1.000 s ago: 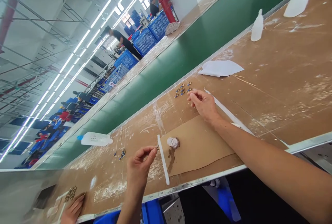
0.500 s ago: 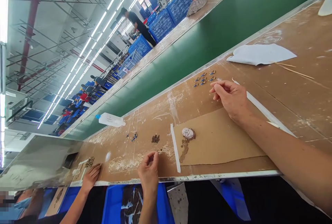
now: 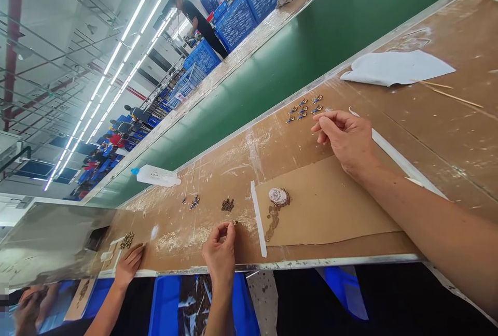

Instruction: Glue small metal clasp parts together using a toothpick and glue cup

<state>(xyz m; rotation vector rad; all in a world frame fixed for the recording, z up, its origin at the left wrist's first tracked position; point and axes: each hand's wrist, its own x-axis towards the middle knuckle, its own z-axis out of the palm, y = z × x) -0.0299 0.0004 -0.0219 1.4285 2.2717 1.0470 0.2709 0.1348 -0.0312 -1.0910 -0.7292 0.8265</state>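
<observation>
My left hand is closed, thumb and fingertips pinched together at the near part of the table. Small dark bits lie right at its fingertips, and a small pile of brown pieces sits just beyond. My right hand is also closed in a pinch, above the far right corner of a brown cardboard sheet. Whatever either pinch holds is hidden or too small to name. Several small blue-and-gold pieces stand in rows just past my right fingertips. A round, whitish-topped lump rests on the cardboard, beside a wet brown stain.
A co-worker's hand is at a pile of small pieces on the left. A white bottle lies at the green belt's edge. White cloth and thin sticks lie right. More blue pieces are left of centre.
The view has shifted, so the table things sit slightly further left. My left fingertips are a little closer to the small dark bits. My right hand keeps its pinch, almost unmoved.
</observation>
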